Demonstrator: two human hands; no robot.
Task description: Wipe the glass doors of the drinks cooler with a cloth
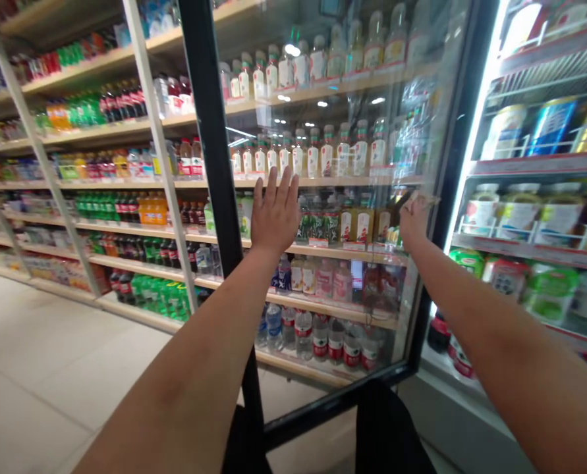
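A cooler's glass door [323, 210] with a black frame stands swung open in front of me. My left hand [276, 210] is raised at the glass, its fingers stretched out and holding nothing; I cannot tell whether the palm presses on the pane. Near the door's right side, my right hand [414, 209] is closed. Something small, dark at one end and pale at the other, shows around its fingers, too blurred to name. Bottles on the shelves behind are visible through the pane.
To the right, the lit cooler holds cans [553, 125], bottles [523, 210] and green-labelled packs [553, 293] on racks. Wooden shelves [120, 122] with rows of drinks run along the left. Pale floor tiles [41, 368] lie below, and my dark-clothed legs [389, 428] are near the door's lower edge.
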